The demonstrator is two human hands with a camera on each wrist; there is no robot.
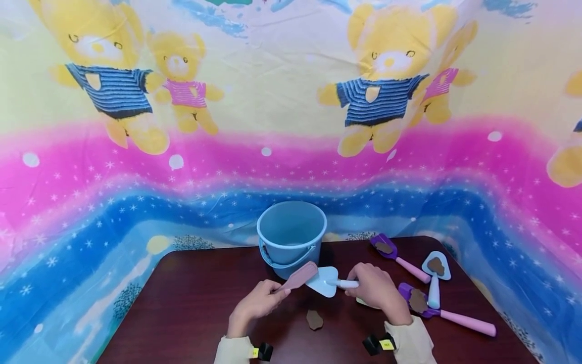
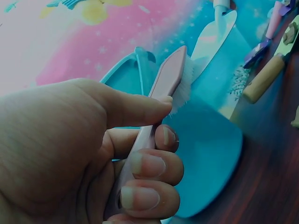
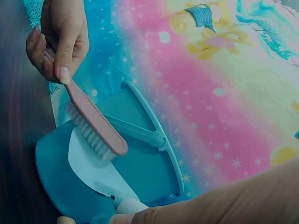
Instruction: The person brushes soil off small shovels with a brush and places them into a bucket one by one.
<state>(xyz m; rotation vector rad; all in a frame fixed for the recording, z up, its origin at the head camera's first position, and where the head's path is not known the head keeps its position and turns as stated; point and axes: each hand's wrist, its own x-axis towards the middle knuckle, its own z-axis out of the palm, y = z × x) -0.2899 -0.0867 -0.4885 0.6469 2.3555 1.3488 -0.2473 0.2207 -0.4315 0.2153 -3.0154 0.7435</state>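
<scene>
My left hand (image 1: 258, 302) grips a pink brush (image 1: 300, 276) with white bristles, its handle held between thumb and curled fingers. In my right hand (image 1: 376, 288) is the white handle of a pale blue toy shovel (image 1: 324, 281). The brush's bristles (image 3: 93, 135) touch or nearly touch the shovel blade, which looks bare in the right wrist view. Both tools are just in front of a blue bucket (image 1: 291, 225), whose handle hangs down at the front. A brown flat piece (image 1: 314, 319) lies on the table below the shovel.
To the right lie a purple shovel with a pink handle (image 1: 413, 270), a pale blue shovel (image 1: 434, 292) and another purple shovel (image 1: 468, 322), each bearing a brown piece. Partly under my right hand is a pale item with a wooden handle (image 2: 264, 79). A patterned cloth (image 1: 291, 151) surrounds the dark table (image 1: 191, 303).
</scene>
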